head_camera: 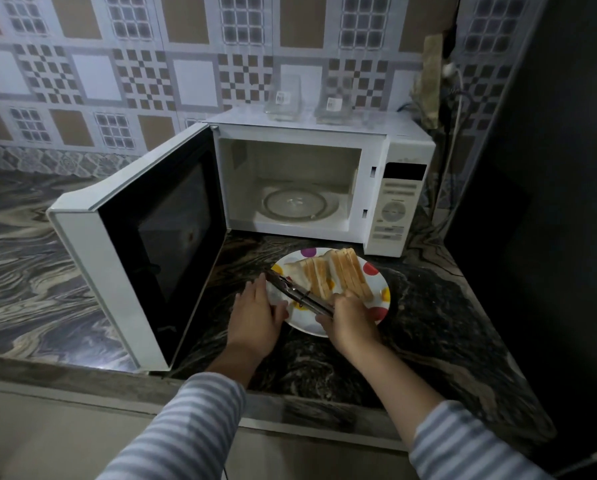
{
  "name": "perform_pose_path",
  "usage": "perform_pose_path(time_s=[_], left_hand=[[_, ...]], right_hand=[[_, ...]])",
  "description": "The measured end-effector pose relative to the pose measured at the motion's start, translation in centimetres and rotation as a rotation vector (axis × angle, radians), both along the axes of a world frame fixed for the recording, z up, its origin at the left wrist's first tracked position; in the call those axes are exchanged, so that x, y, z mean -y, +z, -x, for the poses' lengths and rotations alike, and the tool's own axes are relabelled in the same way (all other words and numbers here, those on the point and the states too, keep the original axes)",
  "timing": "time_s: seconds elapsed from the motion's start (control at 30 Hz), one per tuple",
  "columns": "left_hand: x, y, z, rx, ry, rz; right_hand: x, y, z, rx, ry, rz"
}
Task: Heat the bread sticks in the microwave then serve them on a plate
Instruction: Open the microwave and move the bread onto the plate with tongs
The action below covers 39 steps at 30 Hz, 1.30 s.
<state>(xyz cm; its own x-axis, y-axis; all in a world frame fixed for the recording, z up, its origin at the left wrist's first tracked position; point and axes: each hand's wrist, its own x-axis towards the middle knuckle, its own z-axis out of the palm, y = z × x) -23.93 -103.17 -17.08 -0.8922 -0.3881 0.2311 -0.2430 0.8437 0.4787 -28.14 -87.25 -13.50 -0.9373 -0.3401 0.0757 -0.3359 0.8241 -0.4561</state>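
Cut bread sticks (338, 275) lie in rows on a white plate with coloured dots (376, 271), which sits on the dark marbled counter in front of the microwave (370, 147). The microwave door (151, 244) stands wide open to the left, and the glass turntable (297, 204) inside is bare. My right hand (349, 320) grips metal tongs (297, 292) that lie across the plate's left part, their tips near the plate's left rim. My left hand (255, 313) rests with straight fingers against the plate's left edge.
Two glass containers (283, 98) stand on top of the microwave. A dark tall appliance (550, 202) fills the right side, with cables (453, 109) behind the microwave. The marbled counter (30, 254) stretches away to the left.
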Motion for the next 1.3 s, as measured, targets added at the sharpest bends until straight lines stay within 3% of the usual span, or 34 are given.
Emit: perform_pose_path(time_s=[0.23,0.5,0.73,0.93,1.17,1.3], left_hand=[[-0.7,-1.6,0.1,0.196,0.032,0.022],[-0.5,-1.9,0.5,0.218,-0.007,0.053],[0.2,-2.0,1.1,0.226,-0.027,0.092],[2.4,-2.1,1.7,0.254,-0.121,0.126],[2.5,-2.1,2.5,0.227,-0.108,0.073],[2.6,-1.8,2.9,0.202,-0.104,-0.074]], right_hand=[[1.7,-1.7,-0.5,-0.141,-0.062,-0.136],[-2.1,-2.1,2.8,-0.22,-0.288,0.109],[-5.7,-2.9,8.4,-0.004,-0.363,-0.081],[-5.8,-4.0,8.6,0.099,-0.245,-0.33],[-6.0,-4.2,9.5,0.134,-0.23,-0.276],[-5.8,-4.3,8.4,0.127,-0.249,-0.213]])
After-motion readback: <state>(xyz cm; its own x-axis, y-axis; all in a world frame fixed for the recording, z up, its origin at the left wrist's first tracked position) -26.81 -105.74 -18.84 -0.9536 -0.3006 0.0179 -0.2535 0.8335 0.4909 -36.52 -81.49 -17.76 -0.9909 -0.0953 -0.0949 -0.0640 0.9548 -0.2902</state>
